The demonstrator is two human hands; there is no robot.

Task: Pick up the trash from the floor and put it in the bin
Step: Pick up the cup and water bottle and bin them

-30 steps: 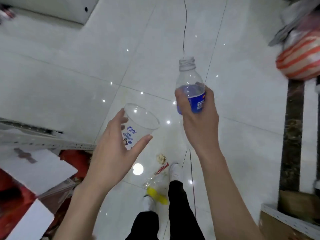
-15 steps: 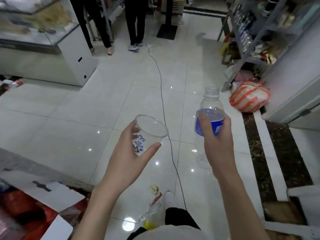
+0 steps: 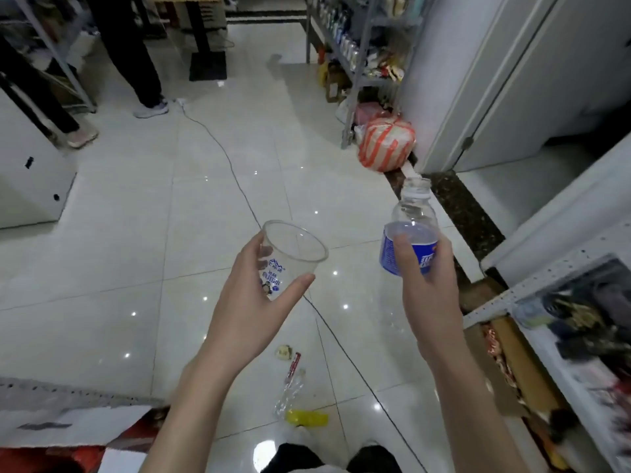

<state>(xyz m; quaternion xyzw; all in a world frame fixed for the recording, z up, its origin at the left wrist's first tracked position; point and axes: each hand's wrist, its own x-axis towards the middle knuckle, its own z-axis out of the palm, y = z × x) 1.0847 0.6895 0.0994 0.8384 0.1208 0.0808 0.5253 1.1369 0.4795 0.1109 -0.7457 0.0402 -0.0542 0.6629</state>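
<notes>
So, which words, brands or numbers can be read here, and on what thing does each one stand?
Nothing reads clearly enough to quote.
On the clear plastic cup in the left hand: blue logo and characters, too blurred.
On the blue label of the clear plastic bottle in the right hand: white characters, too blurred.
On the small red wrapper on the floor: print too small.

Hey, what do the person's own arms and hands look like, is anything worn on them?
The left hand and right hand are bare: no gloves, rings or watch show. The left forearm and right forearm are uncovered down to the frame's bottom edge, with no sleeve, strap or marking visible.
</notes>
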